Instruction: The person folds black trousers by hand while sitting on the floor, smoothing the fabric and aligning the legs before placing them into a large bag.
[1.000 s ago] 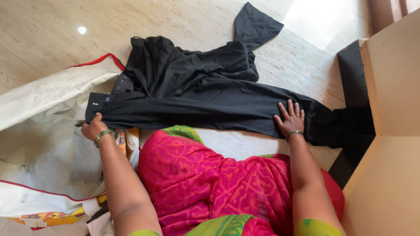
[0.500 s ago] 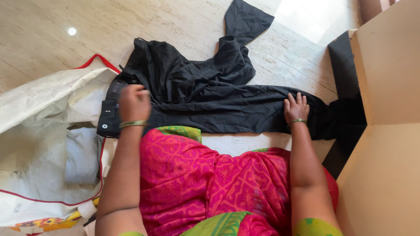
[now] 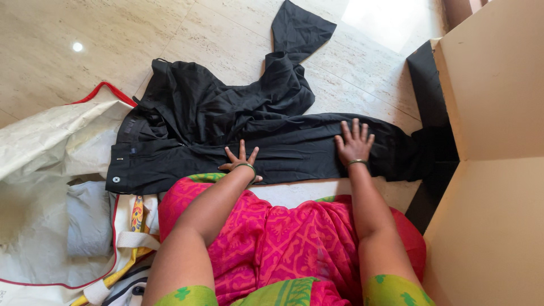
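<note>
Both hands lie flat on the black trousers [image 3: 294,150] on the floor [image 3: 68,34]; left hand [image 3: 241,161] fingers splayed. Right hand [image 3: 354,143] likewise, gripping nothing.

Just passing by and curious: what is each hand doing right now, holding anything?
Left hand: open, fingers spread, pressed flat on the black trousers, holding nothing.
Right hand: open, flat on the same trouser leg, holding nothing.

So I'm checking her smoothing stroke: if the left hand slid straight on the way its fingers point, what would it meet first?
The left hand lies flat on the black trousers; straight ahead it would likely meet their bunched upper folds first.
</note>
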